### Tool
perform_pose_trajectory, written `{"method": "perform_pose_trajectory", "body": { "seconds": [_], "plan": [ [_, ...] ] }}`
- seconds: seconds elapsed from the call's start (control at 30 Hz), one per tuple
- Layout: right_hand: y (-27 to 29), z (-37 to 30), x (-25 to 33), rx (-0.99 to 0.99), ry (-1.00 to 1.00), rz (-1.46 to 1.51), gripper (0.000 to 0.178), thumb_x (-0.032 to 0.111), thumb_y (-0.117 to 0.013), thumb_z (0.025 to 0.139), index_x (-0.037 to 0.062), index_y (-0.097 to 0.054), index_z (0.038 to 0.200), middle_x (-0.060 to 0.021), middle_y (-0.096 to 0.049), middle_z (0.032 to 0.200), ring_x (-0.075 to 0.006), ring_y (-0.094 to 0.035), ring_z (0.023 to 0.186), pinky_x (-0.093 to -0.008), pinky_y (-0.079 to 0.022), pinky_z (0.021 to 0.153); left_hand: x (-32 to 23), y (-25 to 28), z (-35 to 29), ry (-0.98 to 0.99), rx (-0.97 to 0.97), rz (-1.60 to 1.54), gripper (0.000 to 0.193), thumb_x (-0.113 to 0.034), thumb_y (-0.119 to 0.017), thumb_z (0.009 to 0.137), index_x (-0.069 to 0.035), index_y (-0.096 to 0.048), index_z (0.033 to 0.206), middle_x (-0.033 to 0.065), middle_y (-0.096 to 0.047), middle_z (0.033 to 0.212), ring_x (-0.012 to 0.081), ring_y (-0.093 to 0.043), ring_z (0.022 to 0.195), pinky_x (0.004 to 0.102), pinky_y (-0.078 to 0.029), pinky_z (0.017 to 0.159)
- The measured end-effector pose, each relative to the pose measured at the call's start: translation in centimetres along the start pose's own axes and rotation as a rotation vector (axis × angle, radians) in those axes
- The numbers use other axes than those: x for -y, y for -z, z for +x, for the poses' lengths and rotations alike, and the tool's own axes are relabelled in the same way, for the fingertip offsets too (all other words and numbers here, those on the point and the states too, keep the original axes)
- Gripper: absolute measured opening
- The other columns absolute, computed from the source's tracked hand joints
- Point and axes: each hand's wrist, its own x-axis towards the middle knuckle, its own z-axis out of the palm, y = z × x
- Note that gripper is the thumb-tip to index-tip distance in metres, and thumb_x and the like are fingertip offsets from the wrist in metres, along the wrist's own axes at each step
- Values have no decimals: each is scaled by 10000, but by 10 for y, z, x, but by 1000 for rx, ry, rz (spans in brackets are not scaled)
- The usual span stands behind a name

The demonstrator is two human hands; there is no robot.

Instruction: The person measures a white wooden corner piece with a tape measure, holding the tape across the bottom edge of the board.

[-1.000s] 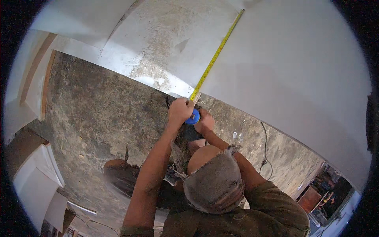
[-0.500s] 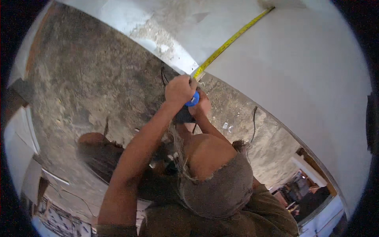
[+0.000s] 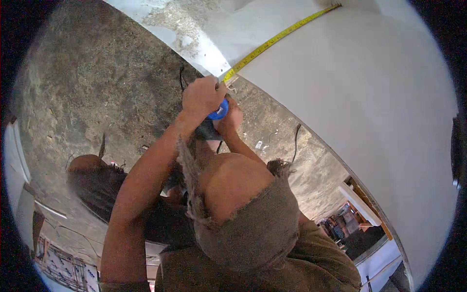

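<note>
A tape measure with a round blue case (image 3: 217, 111) is between my two hands, low in front of a pale panel. My left hand (image 3: 202, 99) is closed over the top of the case, near where the blade comes out. From the other side my right hand (image 3: 230, 118) is closed around the case, its fingers partly hidden. The yellow blade (image 3: 278, 40) runs out up and to the right, along the inner side of the pale panel (image 3: 335, 82). Its far end reaches a smudged area near the top of the view.
Dusty grey-brown floor (image 3: 107, 73) lies to the left, with bits of debris. A dark cord (image 3: 296, 141) rests on it at right. My bent knee (image 3: 238, 190) in torn trousers is close below my hands. A pale, dirt-covered surface (image 3: 189, 34) extends at the top.
The whole view has shifted, so my hands and the case appear further left and slightly higher. Both hands keep their hold, and the blade is still pulled out.
</note>
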Motion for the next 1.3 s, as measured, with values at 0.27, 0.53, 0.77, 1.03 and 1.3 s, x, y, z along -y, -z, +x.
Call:
{"method": "perform_pose_trajectory", "body": {
  "seconds": [0.27, 0.53, 0.77, 1.03, 1.3],
  "plan": [
    [-4, -2, -7, 3, 22, -61, 526, 193, -825, 565, 206, -611, 1045, -90, -692, 987, -365, -664, 898, -467, -538, 735, 2, -2, 2, 8, 17, 24, 391, -413, -577, 873, -42, -701, 877, 202, -692, 893, 412, -671, 873, 508, -538, 795],
    [-1, -4, -4, 14, -66, -20, 394, 235, -783, 652, 159, -627, 1007, -146, -675, 982, -384, -654, 919, -476, -523, 755, 1, 5, 4, -52, 67, 24, 408, -394, -553, 896, -6, -672, 862, 236, -667, 912, 438, -644, 879, 517, -510, 806],
    [-2, -6, 0, -151, 35, 42, 361, 172, -756, 652, 166, -632, 991, -118, -669, 940, -384, -648, 904, -477, -526, 749, -2, 9, 5, -109, 57, 49, 420, -388, -540, 917, 10, -664, 866, 266, -653, 872, 445, -643, 860, 515, -507, 796],
    [5, -1, 3, -49, -18, 61, 294, 173, -741, 668, 154, -628, 939, -119, -667, 930, -396, -649, 871, -492, -518, 705, 1, 7, 6, -101, 72, 93, 412, -390, -562, 916, 5, -674, 878, 243, -668, 882, 433, -652, 860, 506, -516, 775],
    [8, 0, 6, -7, -20, -8, 290, 207, -742, 665, 163, -625, 927, -112, -672, 909, -380, -658, 858, -493, -520, 688, 4, 5, 7, -123, 58, 117, 419, -402, -555, 918, -4, -677, 870, 242, -669, 898, 434, -650, 863, 508, -512, 772]
  ]
}}
